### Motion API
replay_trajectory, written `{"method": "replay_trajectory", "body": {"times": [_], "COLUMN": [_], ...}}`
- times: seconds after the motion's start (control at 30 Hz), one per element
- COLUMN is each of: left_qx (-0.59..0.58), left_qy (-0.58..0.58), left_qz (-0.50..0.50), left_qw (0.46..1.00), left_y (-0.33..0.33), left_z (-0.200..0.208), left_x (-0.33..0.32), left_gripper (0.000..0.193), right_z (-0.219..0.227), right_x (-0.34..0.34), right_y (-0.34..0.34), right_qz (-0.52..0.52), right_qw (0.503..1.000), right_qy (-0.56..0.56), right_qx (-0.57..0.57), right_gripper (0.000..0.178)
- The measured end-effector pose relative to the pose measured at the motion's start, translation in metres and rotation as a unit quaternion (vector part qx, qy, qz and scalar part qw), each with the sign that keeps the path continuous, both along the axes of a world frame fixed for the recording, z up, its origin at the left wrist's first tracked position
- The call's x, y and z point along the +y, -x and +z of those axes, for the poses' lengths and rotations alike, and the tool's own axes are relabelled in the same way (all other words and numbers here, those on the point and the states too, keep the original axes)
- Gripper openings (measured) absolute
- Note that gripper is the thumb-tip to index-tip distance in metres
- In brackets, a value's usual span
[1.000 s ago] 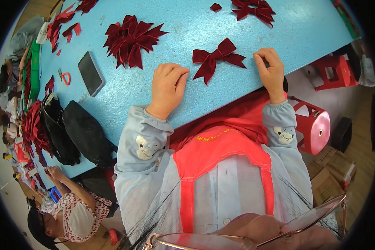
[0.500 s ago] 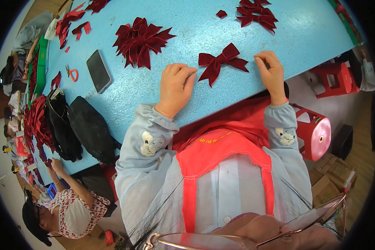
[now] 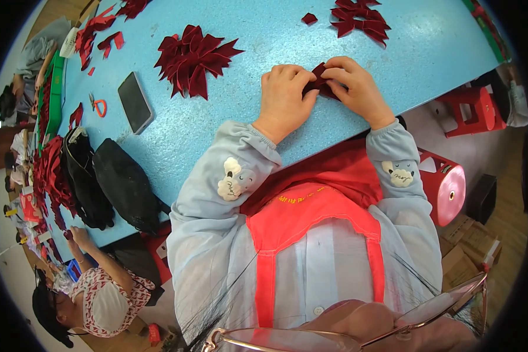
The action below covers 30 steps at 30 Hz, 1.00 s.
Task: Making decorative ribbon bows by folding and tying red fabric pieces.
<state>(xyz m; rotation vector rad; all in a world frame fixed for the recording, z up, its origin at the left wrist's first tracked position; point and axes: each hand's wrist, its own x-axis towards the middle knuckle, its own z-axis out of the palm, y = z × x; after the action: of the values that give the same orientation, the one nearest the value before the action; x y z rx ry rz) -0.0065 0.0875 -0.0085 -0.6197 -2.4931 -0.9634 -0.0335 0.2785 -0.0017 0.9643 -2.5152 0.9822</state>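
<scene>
- The dark red bow of velvet-like ribbon is above the blue counter, close to the edge nearest to the person, and the two hands cover most of it.
- The fingers of the left hand are bent and grasp the bow from its left side; the thumb is below and the forefinger above.
- The fingers of the right hand pinch it from the other side, thumb and forefinger near together. How strong the pressure is, I cannot tell.
- In my judgement, the loops could become uneven or flattened, if one hand pulls or presses more than the other.
- The centre could also twist or loosen, because the fingers hide it and a small fault there is difficult to notice.
- The soft pile may keep pressure marks, if the pinch is too hard.
- The ribbon looks matt and soft, while the counter has a shiny, speckled surface.
- Toward the middle of the counter, the heaped pile of dark red bows shows many pointed, notched tails; near the far edge lies a smaller group of dark red bows.
- Left of the pile lies the flat, dark rectangular phone, and beyond it the small scissors with orange handles.
</scene>
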Motion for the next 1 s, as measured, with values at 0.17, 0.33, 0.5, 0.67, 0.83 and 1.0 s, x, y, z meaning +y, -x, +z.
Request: {"method": "replay_trajectory", "body": {"times": [0.17, 0.33, 0.5, 0.67, 0.83, 1.0], "left_qx": [0.0, 0.022, 0.052, 0.059, 0.045, -0.03], "left_qy": [0.032, 0.046, 0.041, 0.048, 0.04, -0.071], "left_qz": [-0.004, -0.023, -0.03, -0.04, -0.051, -0.019], "left_qw": [0.999, 0.998, 0.997, 0.996, 0.997, 0.997], "left_y": [0.004, 0.007, 0.007, 0.008, 0.006, 0.002], "left_z": [-0.001, -0.007, -0.01, -0.011, -0.008, -0.006], "left_x": [0.003, 0.003, 0.003, 0.002, -0.004, -0.016], "left_gripper": [0.016, 0.013, 0.012, 0.012, 0.014, 0.023], "right_z": [-0.006, -0.007, -0.007, -0.008, -0.007, 0.007], "right_x": [0.001, 0.002, 0.001, 0.002, 0.002, 0.002], "right_y": [0.003, 0.003, 0.003, 0.002, 0.003, 0.005], "right_qz": [-0.012, -0.011, -0.022, -0.038, -0.03, -0.084], "right_qw": [1.0, 0.999, 0.999, 0.999, 0.999, 0.974], "right_qy": [-0.011, -0.016, -0.01, 0.0, 0.013, 0.129], "right_qx": [0.026, 0.047, 0.046, 0.026, 0.033, -0.168], "right_gripper": [0.019, 0.017, 0.016, 0.017, 0.015, 0.014]}}
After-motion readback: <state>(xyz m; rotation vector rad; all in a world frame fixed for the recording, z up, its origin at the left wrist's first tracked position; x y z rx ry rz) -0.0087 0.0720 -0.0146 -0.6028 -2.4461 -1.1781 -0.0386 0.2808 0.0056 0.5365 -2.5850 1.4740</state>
